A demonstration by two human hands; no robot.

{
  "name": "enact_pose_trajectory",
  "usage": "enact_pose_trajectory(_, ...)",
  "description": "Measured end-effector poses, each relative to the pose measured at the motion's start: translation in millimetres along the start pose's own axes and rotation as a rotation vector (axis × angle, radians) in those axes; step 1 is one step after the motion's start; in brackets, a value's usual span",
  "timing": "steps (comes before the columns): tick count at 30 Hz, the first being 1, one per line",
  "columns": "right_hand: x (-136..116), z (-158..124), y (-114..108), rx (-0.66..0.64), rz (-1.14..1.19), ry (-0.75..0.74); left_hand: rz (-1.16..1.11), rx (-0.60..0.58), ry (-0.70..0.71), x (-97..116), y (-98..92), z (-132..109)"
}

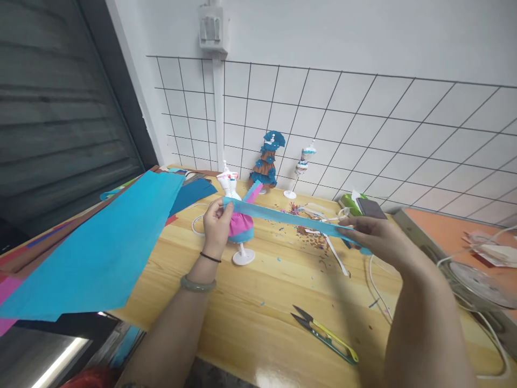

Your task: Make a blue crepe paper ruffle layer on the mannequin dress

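A long light-blue strip point(283, 216), of paper or cloth, is stretched between my two hands above the table. My left hand point(217, 223) pinches its left end between thumb and fingers. At the other end, my right hand point(374, 237) grips the strip, and a short piece of it shows below the fingers. Just behind the left hand stands a small white dress form point(229, 184) on a round base, wearing a pink and blue skirt point(241, 229). A pink and blue strip sticks up beside it. The strip and left hand hide part of the form's waist.
Yellow-handled thread snips point(325, 334) lie on the wooden table point(258, 312). Coloured sheets, the top one blue point(105, 242), hang over the left edge. Two more dressed forms, one in blue and brown point(265, 161), one smaller point(302, 167), stand behind scattered scraps point(315, 242). White cable runs at right.
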State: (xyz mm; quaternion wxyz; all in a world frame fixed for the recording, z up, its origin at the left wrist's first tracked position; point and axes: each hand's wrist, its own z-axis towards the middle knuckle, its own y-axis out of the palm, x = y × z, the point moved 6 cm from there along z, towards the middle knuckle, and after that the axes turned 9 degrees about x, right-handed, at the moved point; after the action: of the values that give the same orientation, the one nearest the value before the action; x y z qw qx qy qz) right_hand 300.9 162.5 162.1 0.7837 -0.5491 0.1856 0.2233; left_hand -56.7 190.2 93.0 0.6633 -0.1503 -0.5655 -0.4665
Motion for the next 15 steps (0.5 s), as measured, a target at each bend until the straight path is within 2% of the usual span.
enact_pose_trajectory(3,12,-3,-10,-0.06,-0.118,0.133,-0.009,0.019,-0.011,0,-3.2,3)
enact_pose_trajectory(6,20,-1,-17,-0.034,-0.308,0.157,-0.016,0.058,-0.01,4,-7.6,6)
enact_pose_trajectory(12,46,6,1,0.003,-0.394,0.088,-0.009,0.123,0.005,6,-15.3,13)
enact_pose_trajectory(15,53,7,14,-0.019,-0.379,0.065,0.003,0.139,0.006,4,-17.5,14)
